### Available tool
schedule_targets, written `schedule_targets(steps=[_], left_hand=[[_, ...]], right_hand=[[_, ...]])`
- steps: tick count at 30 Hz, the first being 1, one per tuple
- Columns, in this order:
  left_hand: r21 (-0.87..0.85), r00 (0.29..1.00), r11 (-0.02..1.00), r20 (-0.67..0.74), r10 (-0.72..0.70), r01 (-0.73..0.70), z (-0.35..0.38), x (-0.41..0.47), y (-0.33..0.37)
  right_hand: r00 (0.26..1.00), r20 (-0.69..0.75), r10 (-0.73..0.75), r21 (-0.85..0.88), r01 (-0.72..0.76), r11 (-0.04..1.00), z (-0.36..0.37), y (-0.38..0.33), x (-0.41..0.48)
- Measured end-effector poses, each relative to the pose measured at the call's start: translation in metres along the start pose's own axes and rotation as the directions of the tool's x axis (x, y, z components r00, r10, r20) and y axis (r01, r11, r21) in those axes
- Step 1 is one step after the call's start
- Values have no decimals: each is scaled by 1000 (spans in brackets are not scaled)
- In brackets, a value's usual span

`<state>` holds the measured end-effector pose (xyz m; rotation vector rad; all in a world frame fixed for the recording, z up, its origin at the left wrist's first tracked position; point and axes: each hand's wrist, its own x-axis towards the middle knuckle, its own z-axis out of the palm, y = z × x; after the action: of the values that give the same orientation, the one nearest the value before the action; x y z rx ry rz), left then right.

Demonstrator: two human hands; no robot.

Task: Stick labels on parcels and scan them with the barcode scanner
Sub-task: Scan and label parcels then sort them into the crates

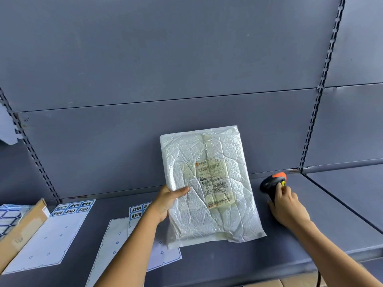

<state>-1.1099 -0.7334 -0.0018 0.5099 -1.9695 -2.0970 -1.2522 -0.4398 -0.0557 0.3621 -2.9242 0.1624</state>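
- Far left, on the grey shelf: cardboard box, only partly in view.
- Just beside it: label sheet, lying flat, mostly peeled; a few blue-bordered labels remain along its top edge.
- Further right: two more label sheets, overlapping, their right part hidden under the parcel.
- My left hand: grips the parcel's left edge, thumb across its front.
- White crinkled parcel: centre of the shelf, held tilted up, printed shipping label facing me.
- Barcode scanner: black with an orange top, just right of the parcel.
- My right hand: wrapped round the scanner's handle.
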Motion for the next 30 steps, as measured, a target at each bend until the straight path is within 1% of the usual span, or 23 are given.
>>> schedule_targets(steps=[2, 4, 5, 6, 7, 8, 9, 10, 11, 12, 14, 15, 16, 17, 18, 19, 20, 22, 24, 26, 27, 28, 30], left_hand=[[8, 1000, 1000, -5, 0, 0, -1, 0, -1], [20, 1000, 1000, -15, 2, -2, -1, 0, -1], [25, 1000, 1000, -13, 5, -5, -1, -2, 0], [27, 1000, 1000, -18, 9, -9, -1, -3, 1], [29, 1000, 1000, -26, 9, -8, -2, -3, 1], [22, 999, 1000, -34, 4, -4, -2, -3, 1], [6, 999, 1000, -35, 0, 0, -2, -4, 1], [-9, 999, 1000, -33, -1, 1, -2, -5, 3], [-16, 1000, 1000, -27, -4, 4, -1, -7, 5], [-21, 1000, 1000, -28, -11, 11, 0, -9, 7], [-61, 999, 998, -27, -27, 25, 2, -13, 9], [-95, 999, 995, -16, -42, 41, 1, -16, 10], [-112, 998, 991, 9, -69, 70, 2, -20, 12], [-85, 995, 992, 23, -95, 96, 0, -23, 12], [-26, 993, 993, 22, -118, 118, -4, -26, 11], [50, 992, 991, 6, -124, 123, -11, -28, 9], [126, 993, 985, -39, -114, 118, -21, -29, 6], [226, 980, 970, -193, -48, 92, -42, -29, 0], [327, 940, 945, -329, 93, 22, -64, -28, -8], [485, 894, 873, -371, 252, -45, -83, -27, -16], [568, 884, 821, -355, 304, -54, -90, -27, -18], [640, 886, 767, -325, 331, -52, -94, -26, -22], [727, 897, 685, -274, 346, -42, -101, -24, -30]], right_hand=[[1000, 4, 10, -76, -9, 997, 1, -3, -2], [997, -42, 57, -92, -61, 994, 1, -3, -2], [997, -49, 67, -59, -70, 996, -1, -6, -3], [991, -122, 61, -15, -63, 998, -2, -10, -3], [982, -175, 75, 91, -59, 994, -6, -16, -1], [974, -209, 91, 256, -35, 966, -11, -24, 0], [987, -128, 92, 488, -18, 873, -23, -35, -1], [999, -3, 38, 731, -23, 682, -34, -46, -2], [994, 105, -40, 877, -74, 474, -42, -57, -3], [983, 141, -114, 928, -91, 360, -46, -65, -6], [988, 83, -131, 922, -26, 385, -49, -71, -10], [990, 81, -117, 924, -31, 381, -48, -73, -10], [988, 110, -106, 944, -70, 322, -49, -71, -11], [984, 144, -105, 960, -113, 256, -50, -69, -12], [976, 181, -118, 968, -156, 196, -50, -66, -13], [967, 220, -128, 967, -199, 160, -50, -63, -15], [958, 250, -139, 964, -234, 127, -50, -59, -17], [944, 293, -150, 952, -274, 136, -47, -56, -24], [934, 333, -128, 926, -299, 230, -39, -53, -26], [926, 370, -78, 877, -321, 357, -28, -51, -27], [925, 377, -48, 835, -317, 449, -23, -51, -27], [928, 372, -17, 769, -298, 566, -21, -52, -27], [940, 339, 34, 561, -231, 795, -24, -57, -29]])
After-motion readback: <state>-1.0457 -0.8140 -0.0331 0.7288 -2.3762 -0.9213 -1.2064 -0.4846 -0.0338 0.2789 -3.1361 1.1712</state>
